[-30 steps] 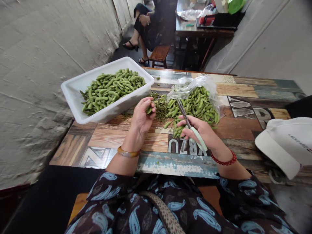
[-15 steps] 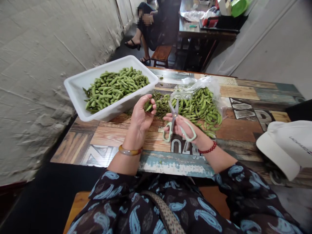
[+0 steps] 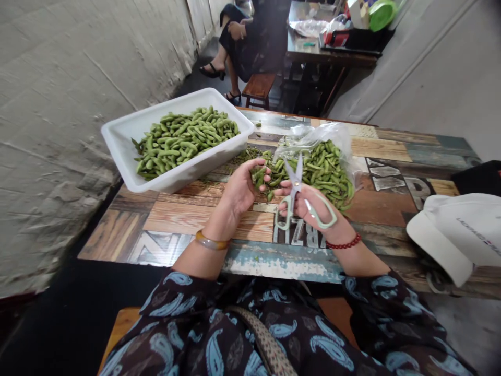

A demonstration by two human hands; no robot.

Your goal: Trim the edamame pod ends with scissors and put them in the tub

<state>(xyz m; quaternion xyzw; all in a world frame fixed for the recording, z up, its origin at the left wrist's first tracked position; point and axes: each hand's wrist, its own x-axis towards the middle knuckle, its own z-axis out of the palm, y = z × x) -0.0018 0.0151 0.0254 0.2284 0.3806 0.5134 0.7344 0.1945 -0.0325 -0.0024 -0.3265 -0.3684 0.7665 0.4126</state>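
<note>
My left hand (image 3: 245,188) is cupped, palm up, around a few green edamame pods (image 3: 258,177). To its right, my right hand (image 3: 305,203) holds scissors (image 3: 296,187) with pale green handles; the blades point away from me and are spread apart. Beyond both hands lies a pile of edamame pods (image 3: 329,169), partly under a clear plastic bag (image 3: 336,134). Left of the pile are small green trimmings (image 3: 248,154). A white plastic tub (image 3: 176,175) at the left holds a heap of edamame pods (image 3: 188,137).
The wood-patterned table (image 3: 195,216) carries a white cap (image 3: 454,230) at its right edge. A rough wall (image 3: 58,104) runs along the left. Past the table are a wooden stool (image 3: 258,86), a seated person (image 3: 254,42) and another table (image 3: 297,49) with items on it.
Both hands have shifted to the right, closer to the pod pile. The left hand still has pods in it, and the scissors have moved along with the right hand.
</note>
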